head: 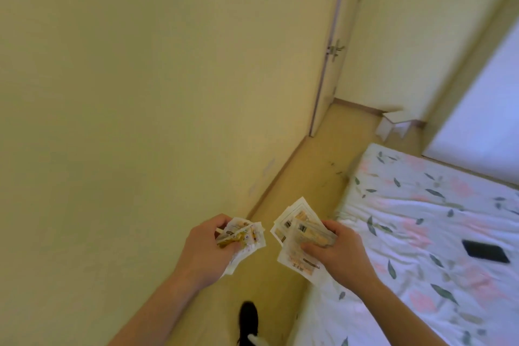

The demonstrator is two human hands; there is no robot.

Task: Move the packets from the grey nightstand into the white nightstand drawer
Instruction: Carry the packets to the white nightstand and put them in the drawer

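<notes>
The left hand (206, 247) grips a crumpled bunch of white-and-yellow paper packets (247, 236); the right hand (337, 251) holds a fanned stack of similar flat packets (295, 222). Right of the hands lies a floral-sheeted bed (407, 233) carrying a black phone (485, 251).

Each of the two hands holds packets: the left hand (206, 244) a bunch (247, 236), the right hand (337, 253) a fan (297, 230). They are above the floor (306, 177), between the wall (140, 93) on the left and the bed (415, 233) on the right. A phone (486, 251) lies on the bed; a door (328, 45) stands ahead.
</notes>
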